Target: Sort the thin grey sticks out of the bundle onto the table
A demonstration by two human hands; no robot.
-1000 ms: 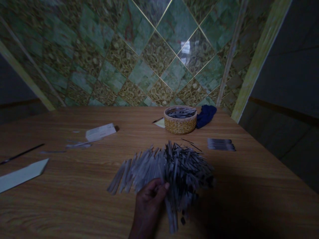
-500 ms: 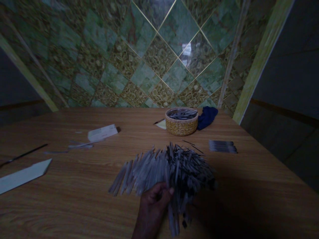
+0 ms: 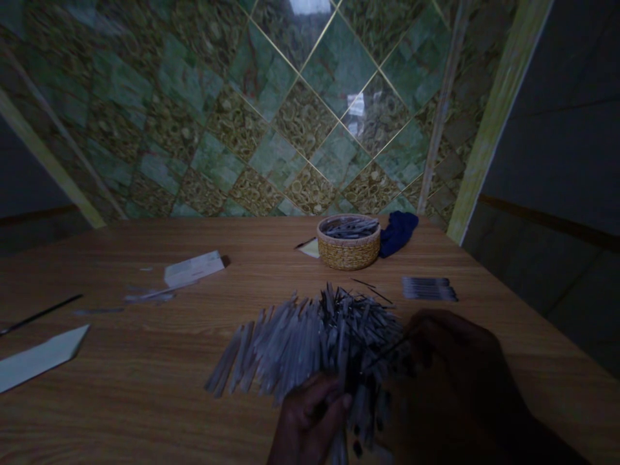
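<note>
A large heap of slim items lies on the table in front of me: clear plastic sleeves spread on its left, and sleeves mixed with thin black sticks on its right. My left hand is closed at the near edge, with a clear sleeve pinched upright between thumb and fingers. Over the right end of the heap is my right hand, dark in shadow. Its fingertips are pinched on a thin black stick that slants down left towards the sleeves. The stick's exact kind is too dark to make out.
A woven basket of similar sleeved sticks stands at the back, beside a dark blue cloth. A neat row of filled sleeves lies at right. Leftward are a white box, loose strips, a black rod and a pale board.
My right hand has come into plain view at the right of the heap, with a thin black stick in its fingers. My left hand keeps its pinch, a little lower and further right in view.
</note>
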